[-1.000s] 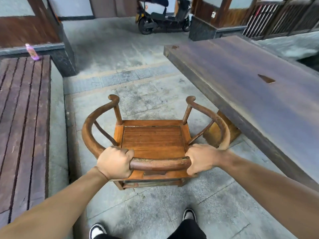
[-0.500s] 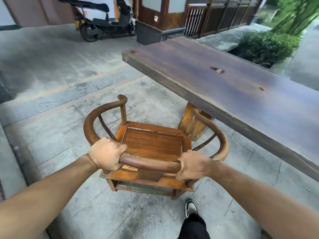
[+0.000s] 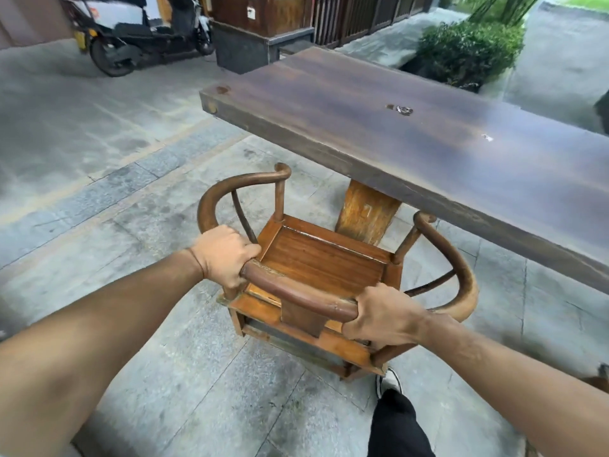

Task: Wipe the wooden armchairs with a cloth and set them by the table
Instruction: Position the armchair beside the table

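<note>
- Both hands are on the armchair — it's a low wooden one with a curved rail that wraps round from the back into the two arms.
- Left hand has its fingers curled tight over the rail at the back-left corner, knuckles up.
- Right hand is wrapped round the same rail at the back-right, just past the flat back splat, so both are clamped on the chair.
- The chair sits right by the near end of the table, seat facing it. The right arm's tip is just about under the tabletop edge; can't tell if it's touching.
- The table is a long thick dark slab on a chunky orange-brown wooden leg, and that leg is just beyond the seat's front edge.
- Whether all the chair's feet are on the stone floor is hard to say — the back ones are hidden from up here.
- A black trouser leg and a white-toed shoe show just behind the chair on the right.
- Farther back: a parked scooter at top left, a green bush past the table.
</note>
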Action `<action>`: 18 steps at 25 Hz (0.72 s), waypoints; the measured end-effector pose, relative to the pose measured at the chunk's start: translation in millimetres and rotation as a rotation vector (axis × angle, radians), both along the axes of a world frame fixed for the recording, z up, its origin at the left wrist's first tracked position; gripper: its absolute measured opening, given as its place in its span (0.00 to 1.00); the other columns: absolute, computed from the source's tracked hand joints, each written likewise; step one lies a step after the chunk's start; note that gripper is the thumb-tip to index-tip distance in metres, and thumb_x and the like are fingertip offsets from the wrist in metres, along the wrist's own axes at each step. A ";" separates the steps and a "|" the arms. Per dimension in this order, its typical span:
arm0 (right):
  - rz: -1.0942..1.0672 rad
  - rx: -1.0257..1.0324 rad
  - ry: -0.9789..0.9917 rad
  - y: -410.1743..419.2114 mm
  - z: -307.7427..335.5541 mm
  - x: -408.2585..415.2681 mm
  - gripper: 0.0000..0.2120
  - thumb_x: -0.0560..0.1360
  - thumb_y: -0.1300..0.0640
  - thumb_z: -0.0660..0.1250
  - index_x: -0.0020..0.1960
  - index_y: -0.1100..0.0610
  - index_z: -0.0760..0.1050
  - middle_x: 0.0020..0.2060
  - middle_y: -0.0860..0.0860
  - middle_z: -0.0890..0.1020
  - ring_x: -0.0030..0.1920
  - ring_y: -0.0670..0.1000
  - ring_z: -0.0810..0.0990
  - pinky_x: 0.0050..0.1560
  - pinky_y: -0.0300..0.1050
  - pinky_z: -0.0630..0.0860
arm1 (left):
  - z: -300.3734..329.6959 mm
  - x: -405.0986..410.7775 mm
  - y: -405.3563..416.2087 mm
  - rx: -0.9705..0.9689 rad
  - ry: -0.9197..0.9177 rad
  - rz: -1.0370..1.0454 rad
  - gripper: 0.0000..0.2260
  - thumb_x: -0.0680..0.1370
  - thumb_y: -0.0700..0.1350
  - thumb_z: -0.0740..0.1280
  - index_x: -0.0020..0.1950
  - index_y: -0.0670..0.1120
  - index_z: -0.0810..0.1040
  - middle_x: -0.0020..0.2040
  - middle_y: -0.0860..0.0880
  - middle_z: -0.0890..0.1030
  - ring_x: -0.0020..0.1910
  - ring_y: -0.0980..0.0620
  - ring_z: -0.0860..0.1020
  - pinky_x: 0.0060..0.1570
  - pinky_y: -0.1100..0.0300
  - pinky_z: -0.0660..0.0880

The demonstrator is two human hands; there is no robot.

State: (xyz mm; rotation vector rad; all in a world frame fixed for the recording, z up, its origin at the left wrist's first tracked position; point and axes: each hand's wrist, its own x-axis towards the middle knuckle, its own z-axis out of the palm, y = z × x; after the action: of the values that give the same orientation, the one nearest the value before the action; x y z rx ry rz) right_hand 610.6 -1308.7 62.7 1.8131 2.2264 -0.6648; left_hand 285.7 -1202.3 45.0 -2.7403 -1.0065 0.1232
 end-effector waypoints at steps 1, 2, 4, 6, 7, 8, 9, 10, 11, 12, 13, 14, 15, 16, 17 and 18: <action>-0.022 0.001 0.010 6.0 1.1 -6.8 0.26 0.59 0.34 0.64 0.33 0.59 0.76 0.23 0.48 0.75 0.22 0.48 0.70 0.19 0.38 0.65 | 1.4 -2.2 16.6 -0.008 -0.009 -0.027 0.13 0.65 0.56 0.68 0.40 0.48 0.74 0.33 0.48 0.80 0.34 0.42 0.81 0.34 0.56 0.73; -0.040 -0.001 0.025 12.6 2.4 -14.4 0.24 0.59 0.35 0.64 0.31 0.58 0.74 0.23 0.47 0.74 0.22 0.48 0.70 0.19 0.37 0.65 | 3.3 -5.8 30.8 -0.013 -0.029 -0.058 0.13 0.65 0.55 0.68 0.39 0.48 0.73 0.32 0.48 0.80 0.32 0.42 0.80 0.32 0.56 0.73; -0.073 0.006 0.046 27.3 6.1 -28.7 0.22 0.59 0.36 0.64 0.29 0.57 0.73 0.22 0.46 0.73 0.21 0.48 0.69 0.19 0.37 0.65 | 5.3 -14.4 56.2 0.002 -0.062 -0.127 0.12 0.63 0.55 0.68 0.37 0.48 0.73 0.29 0.49 0.78 0.28 0.44 0.79 0.29 0.58 0.72; -0.101 0.019 0.079 40.8 12.3 -39.4 0.21 0.58 0.37 0.64 0.27 0.56 0.72 0.20 0.46 0.71 0.20 0.48 0.67 0.19 0.37 0.63 | 10.1 -20.6 78.6 -0.001 -0.043 -0.143 0.12 0.62 0.54 0.70 0.37 0.48 0.73 0.29 0.48 0.78 0.28 0.43 0.79 0.28 0.57 0.73; -0.116 0.030 0.099 46.9 15.0 -43.9 0.21 0.57 0.37 0.64 0.25 0.55 0.71 0.18 0.47 0.69 0.20 0.48 0.65 0.18 0.36 0.62 | 11.2 -22.8 90.0 -0.010 -0.028 -0.132 0.13 0.62 0.54 0.71 0.38 0.48 0.73 0.29 0.48 0.79 0.29 0.43 0.80 0.29 0.56 0.73; -0.116 0.045 0.107 51.6 17.7 -47.5 0.21 0.56 0.36 0.64 0.24 0.55 0.70 0.18 0.47 0.68 0.20 0.48 0.64 0.17 0.37 0.61 | 12.2 -24.9 97.3 -0.017 -0.019 -0.113 0.13 0.63 0.54 0.70 0.38 0.48 0.72 0.30 0.48 0.79 0.31 0.42 0.80 0.30 0.55 0.74; -0.118 0.057 0.111 55.9 18.3 -50.9 0.22 0.56 0.36 0.64 0.24 0.55 0.69 0.18 0.47 0.67 0.20 0.48 0.64 0.18 0.37 0.60 | 14.4 -26.9 105.2 -0.020 -0.013 -0.104 0.13 0.64 0.55 0.68 0.38 0.48 0.71 0.31 0.48 0.79 0.32 0.41 0.81 0.31 0.54 0.74; -0.122 0.066 0.109 58.8 18.0 -53.5 0.22 0.57 0.36 0.64 0.24 0.56 0.68 0.19 0.47 0.67 0.20 0.49 0.64 0.18 0.37 0.61 | 17.5 -28.7 112.4 -0.026 -0.023 -0.110 0.13 0.64 0.56 0.67 0.39 0.48 0.71 0.31 0.49 0.79 0.32 0.41 0.81 0.31 0.54 0.75; -0.129 0.071 0.101 59.2 16.2 -55.8 0.22 0.58 0.36 0.64 0.24 0.56 0.68 0.20 0.47 0.69 0.20 0.49 0.66 0.19 0.37 0.62 | 16.7 -30.9 116.5 -0.031 -0.030 -0.131 0.14 0.64 0.56 0.67 0.39 0.48 0.70 0.31 0.49 0.78 0.32 0.42 0.80 0.31 0.54 0.75; -0.134 0.081 0.088 60.2 11.3 -57.8 0.22 0.59 0.35 0.65 0.26 0.55 0.69 0.21 0.47 0.71 0.21 0.49 0.69 0.20 0.38 0.63 | 11.7 -34.4 118.9 -0.026 -0.024 -0.159 0.14 0.64 0.56 0.68 0.39 0.49 0.69 0.30 0.50 0.78 0.30 0.42 0.80 0.30 0.55 0.75; -0.139 0.096 0.071 61.4 6.3 -58.6 0.23 0.59 0.34 0.65 0.28 0.55 0.71 0.22 0.47 0.74 0.22 0.49 0.72 0.21 0.38 0.65 | 6.8 -37.1 121.4 -0.001 -0.034 -0.203 0.16 0.62 0.55 0.70 0.38 0.49 0.67 0.28 0.50 0.77 0.28 0.43 0.79 0.28 0.56 0.74; -0.143 0.112 0.052 62.2 3.4 -59.3 0.23 0.59 0.33 0.65 0.29 0.54 0.72 0.24 0.47 0.76 0.23 0.49 0.74 0.21 0.39 0.66 | 4.7 -38.3 124.1 0.023 -0.061 -0.243 0.18 0.61 0.54 0.72 0.38 0.50 0.65 0.26 0.50 0.75 0.25 0.44 0.77 0.25 0.57 0.73; -0.150 0.130 0.035 64.2 1.9 -60.7 0.23 0.59 0.32 0.64 0.30 0.54 0.73 0.25 0.48 0.77 0.24 0.50 0.75 0.22 0.39 0.66 | 5.2 -39.6 127.6 0.028 -0.083 -0.263 0.21 0.60 0.53 0.74 0.38 0.51 0.62 0.25 0.50 0.74 0.23 0.44 0.76 0.24 0.59 0.71; -0.163 0.141 0.027 64.6 1.1 -62.2 0.24 0.59 0.32 0.64 0.31 0.54 0.74 0.25 0.48 0.77 0.24 0.50 0.75 0.21 0.39 0.66 | 6.4 -40.1 129.1 0.019 -0.103 -0.274 0.23 0.59 0.52 0.74 0.39 0.51 0.60 0.24 0.50 0.73 0.22 0.44 0.75 0.24 0.60 0.69; -0.176 0.143 0.021 64.5 1.0 -63.6 0.24 0.59 0.32 0.63 0.31 0.55 0.75 0.25 0.49 0.78 0.24 0.51 0.76 0.20 0.40 0.68 | 6.3 -40.0 128.0 0.015 -0.120 -0.282 0.25 0.58 0.52 0.75 0.39 0.52 0.59 0.24 0.50 0.73 0.21 0.45 0.75 0.24 0.60 0.68; -0.180 0.138 0.015 62.8 1.1 -66.8 0.25 0.59 0.32 0.63 0.31 0.56 0.75 0.25 0.49 0.78 0.24 0.52 0.77 0.20 0.42 0.71 | 4.1 -41.8 123.9 0.022 -0.129 -0.280 0.26 0.58 0.52 0.75 0.40 0.52 0.58 0.24 0.51 0.73 0.21 0.45 0.74 0.25 0.61 0.67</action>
State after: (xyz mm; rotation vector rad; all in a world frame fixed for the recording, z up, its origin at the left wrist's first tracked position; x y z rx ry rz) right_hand 543.8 -1245.8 63.8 2.1016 2.1854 -0.5698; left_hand 243.9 -1078.3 49.1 -2.8646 -0.6366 -0.1105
